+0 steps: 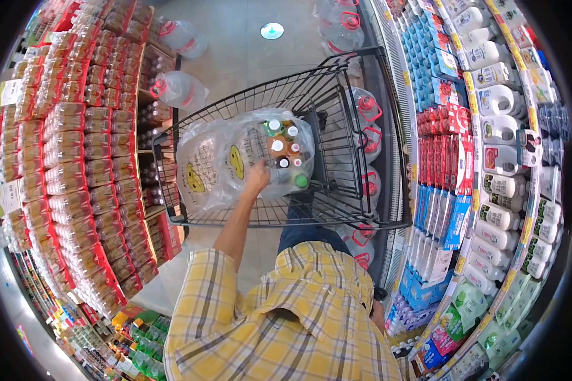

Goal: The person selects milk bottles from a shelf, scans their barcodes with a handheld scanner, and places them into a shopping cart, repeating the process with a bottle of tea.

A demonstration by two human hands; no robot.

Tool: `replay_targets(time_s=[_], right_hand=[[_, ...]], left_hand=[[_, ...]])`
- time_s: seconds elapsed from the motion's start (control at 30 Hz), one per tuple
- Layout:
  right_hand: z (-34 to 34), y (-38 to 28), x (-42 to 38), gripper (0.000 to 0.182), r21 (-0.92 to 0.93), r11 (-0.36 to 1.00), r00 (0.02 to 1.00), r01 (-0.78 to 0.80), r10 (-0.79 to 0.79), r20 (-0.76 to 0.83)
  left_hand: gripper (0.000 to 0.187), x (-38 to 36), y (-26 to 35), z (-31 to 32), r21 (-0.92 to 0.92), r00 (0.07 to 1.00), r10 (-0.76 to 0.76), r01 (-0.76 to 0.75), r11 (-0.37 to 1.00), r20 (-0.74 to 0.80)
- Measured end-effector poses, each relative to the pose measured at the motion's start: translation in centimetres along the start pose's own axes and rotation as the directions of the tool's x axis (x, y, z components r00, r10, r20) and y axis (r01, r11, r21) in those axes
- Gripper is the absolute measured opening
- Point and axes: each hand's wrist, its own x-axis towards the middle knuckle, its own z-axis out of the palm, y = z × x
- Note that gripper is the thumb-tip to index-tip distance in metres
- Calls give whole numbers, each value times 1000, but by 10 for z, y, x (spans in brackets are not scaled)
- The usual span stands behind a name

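Note:
A black wire shopping cart [260, 225] stands in front of me, holding clear plastic bags. One bag [235, 143] bears a yellow printed figure, and several bottles with white, brown and green caps [277, 145] stand in its open right part. My left hand [258, 176] reaches over the cart's near side, its fingers closed on the bag's plastic beside the bottles. My right hand [378, 315] is low at my right side, partly hidden by the yellow plaid shirt, near a dark object at the wrist; its fingers cannot be made out.
Stacked packs of amber drink bottles [95, 171] rise on the left. Large water jugs [181, 90] stand on the floor ahead, and more [367, 143] line the right shelf base. Shelves on the right hold red and blue boxes [443, 149] and white bottles [497, 130].

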Motion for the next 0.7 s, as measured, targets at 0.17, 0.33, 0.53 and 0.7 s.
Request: replay_targets(time_s=[0.17, 0.33, 0.53, 0.7], right_hand=[[11, -57, -2, 37, -312, 945, 990, 99, -62, 127], [27, -88, 20, 35, -309, 950, 991, -33, 71, 113], [44, -99, 29, 31, -135, 917, 922, -376, 385, 44], [59, -101, 22, 28, 250, 790, 797, -560, 596, -100]], left_hand=[[38, -7, -82, 51, 209, 756, -268, 175, 962, 597], [43, -34, -37, 29, 294, 796, -213, 46, 955, 567], [59, -37, -22, 43, 460, 669, -391, 83, 884, 632], [52, -30, -21, 61, 249, 842, -178, 54, 967, 509]])
